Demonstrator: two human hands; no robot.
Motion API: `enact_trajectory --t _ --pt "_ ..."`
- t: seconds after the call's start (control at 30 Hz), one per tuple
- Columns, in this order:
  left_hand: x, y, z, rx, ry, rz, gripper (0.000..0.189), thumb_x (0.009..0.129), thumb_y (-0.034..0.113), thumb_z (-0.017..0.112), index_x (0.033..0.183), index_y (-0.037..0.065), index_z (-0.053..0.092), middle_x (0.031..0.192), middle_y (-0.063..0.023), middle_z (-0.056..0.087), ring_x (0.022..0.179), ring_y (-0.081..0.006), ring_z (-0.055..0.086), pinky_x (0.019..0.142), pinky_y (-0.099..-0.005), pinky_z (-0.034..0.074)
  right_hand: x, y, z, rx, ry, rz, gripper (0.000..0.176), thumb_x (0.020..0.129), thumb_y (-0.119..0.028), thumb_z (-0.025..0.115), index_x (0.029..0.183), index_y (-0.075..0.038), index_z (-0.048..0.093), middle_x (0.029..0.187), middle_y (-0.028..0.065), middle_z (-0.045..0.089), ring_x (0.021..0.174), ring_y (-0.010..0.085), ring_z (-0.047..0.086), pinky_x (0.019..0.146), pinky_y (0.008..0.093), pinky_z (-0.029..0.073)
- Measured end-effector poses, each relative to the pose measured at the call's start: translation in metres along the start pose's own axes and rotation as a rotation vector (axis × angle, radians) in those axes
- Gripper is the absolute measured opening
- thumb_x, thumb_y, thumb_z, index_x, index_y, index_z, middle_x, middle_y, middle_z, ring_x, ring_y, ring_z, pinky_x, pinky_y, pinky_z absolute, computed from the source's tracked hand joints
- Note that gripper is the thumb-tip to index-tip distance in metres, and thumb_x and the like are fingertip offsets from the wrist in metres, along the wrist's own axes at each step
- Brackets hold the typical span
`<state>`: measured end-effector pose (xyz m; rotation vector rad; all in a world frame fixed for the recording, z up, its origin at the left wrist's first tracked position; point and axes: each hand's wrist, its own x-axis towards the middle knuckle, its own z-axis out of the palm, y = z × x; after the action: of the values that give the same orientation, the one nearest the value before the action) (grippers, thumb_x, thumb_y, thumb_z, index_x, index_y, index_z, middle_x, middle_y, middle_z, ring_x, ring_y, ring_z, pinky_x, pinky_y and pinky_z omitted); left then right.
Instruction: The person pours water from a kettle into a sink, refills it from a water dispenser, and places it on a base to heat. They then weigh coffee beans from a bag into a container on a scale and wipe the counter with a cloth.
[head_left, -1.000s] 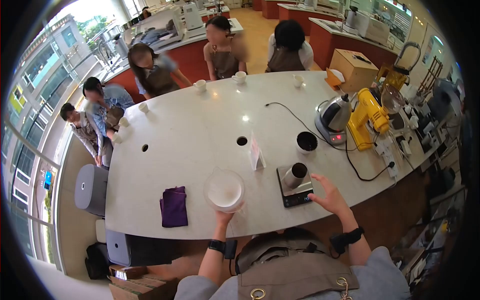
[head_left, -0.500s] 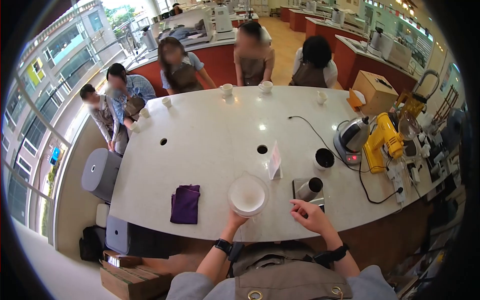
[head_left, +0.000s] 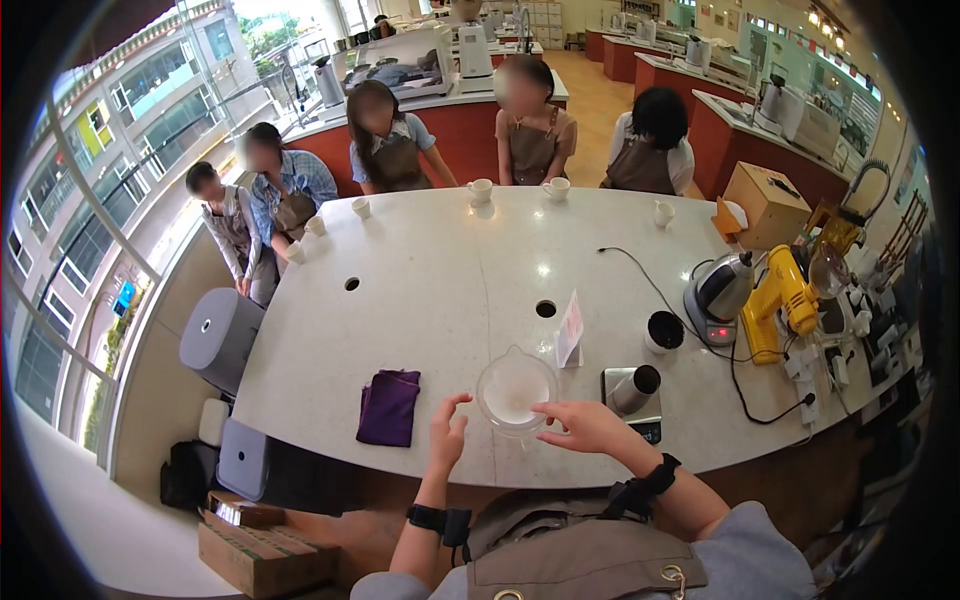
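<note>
A round clear glass vessel with a small spout and a white inside stands near the table's front edge. My right hand reaches to its right rim, index finger and thumb apart, fingertips right at the glass. On the left side, my left hand is raised beside the vessel with its fingers loosely curled and apart, holding nothing. To the right, a steel cup lies tilted on a flat scale. Behind the vessel is a small standing sign.
A folded purple cloth lies at left. On the right are a dark-filled cup, a kettle, a yellow appliance and a power cord. White cups line the far edge, where several people in aprons stand.
My left hand has let go of the glass vessel and drawn away to its left. My right hand has moved left from above the scale to the vessel's rim. The view has shifted slightly.
</note>
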<state>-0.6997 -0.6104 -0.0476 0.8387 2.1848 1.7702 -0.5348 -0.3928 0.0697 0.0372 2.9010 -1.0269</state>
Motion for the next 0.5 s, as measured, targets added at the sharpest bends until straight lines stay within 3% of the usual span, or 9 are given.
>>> enact_trajectory --t 0.03,0.1,0.13,0.2,0.33,0.43,0.5 --pt "0.005 0.013 0.000 0.004 -0.003 0.003 0.034 0.083 0.002 0.050 0.115 -0.002 0.056 0.109 -0.0126 0.062 0.106 -0.0228 0.057 0.096 -0.0343 0.041 0.001 0.000 0.001 0.003 0.006 -0.001 0.047 0.086 -0.036 0.062 0.126 -0.013 0.052 0.092 0.0106 0.065 0.082 0.0298 0.063 0.071 0.0391 0.051" --pt "0.015 0.042 0.003 -0.094 0.038 -0.074 0.030 0.088 0.007 0.045 0.113 -0.002 0.058 0.100 -0.0099 0.065 0.092 -0.0166 0.060 0.081 -0.0291 0.047 0.002 0.002 0.002 -0.021 0.002 0.011 0.041 0.087 -0.035 0.061 0.120 -0.012 0.055 0.091 0.0101 0.066 0.083 0.0299 0.063 0.071 0.0395 0.050" --pt "0.019 0.053 0.007 -0.091 0.030 -0.073 0.030 0.088 0.007 0.045 0.113 -0.002 0.058 0.100 -0.0099 0.065 0.092 -0.0166 0.060 0.081 -0.0291 0.047 0.001 0.002 0.002 -0.018 0.007 0.015 0.041 0.087 -0.035 0.061 0.120 -0.012 0.055 0.091 0.0101 0.066 0.083 0.0299 0.063 0.071 0.0395 0.050" --pt "0.028 0.067 0.016 0.002 0.061 -0.089 0.028 0.089 0.008 0.047 0.110 -0.003 0.060 0.087 -0.0094 0.066 0.074 -0.0125 0.060 0.065 -0.0272 0.048 0.000 0.003 0.001 0.046 0.026 -0.001 0.039 0.087 -0.035 0.060 0.118 -0.011 0.055 0.092 0.0102 0.066 0.082 0.0298 0.063 0.071 0.0394 0.050" --pt "0.041 0.070 0.026 -0.207 0.093 -0.215 0.031 0.090 0.017 0.046 0.110 -0.003 0.060 0.084 -0.0068 0.065 0.072 -0.0103 0.059 0.060 -0.0234 0.045 -0.002 0.005 -0.001 0.067 0.056 0.007 0.038 0.087 -0.034 0.060 0.117 -0.011 0.056 0.092 0.0105 0.065 0.082 0.0295 0.063 0.071 0.0388 0.050" --pt "0.042 0.078 0.025 -0.022 0.112 -0.126 0.028 0.087 0.017 0.054 0.105 -0.002 0.063 0.079 -0.0055 0.065 0.067 -0.0087 0.058 0.057 -0.0229 0.043 -0.004 0.003 -0.004 0.073 0.051 0.026 0.038 0.088 -0.034 0.059 0.117 -0.010 0.056 0.094 0.0104 0.065 0.082 0.0294 0.063 0.071 0.0387 0.050" --pt "0.041 0.079 0.028 0.171 0.097 -0.105 0.026 0.078 0.013 0.064 0.100 -0.001 0.065 0.078 -0.0103 0.067 0.062 -0.0146 0.060 0.059 -0.0280 0.048 -0.006 0.001 -0.007 0.048 0.060 0.020 0.038 0.089 -0.034 0.057 0.118 -0.010 0.056 0.095 0.0097 0.066 0.083 0.0290 0.063 0.071 0.0384 0.051"
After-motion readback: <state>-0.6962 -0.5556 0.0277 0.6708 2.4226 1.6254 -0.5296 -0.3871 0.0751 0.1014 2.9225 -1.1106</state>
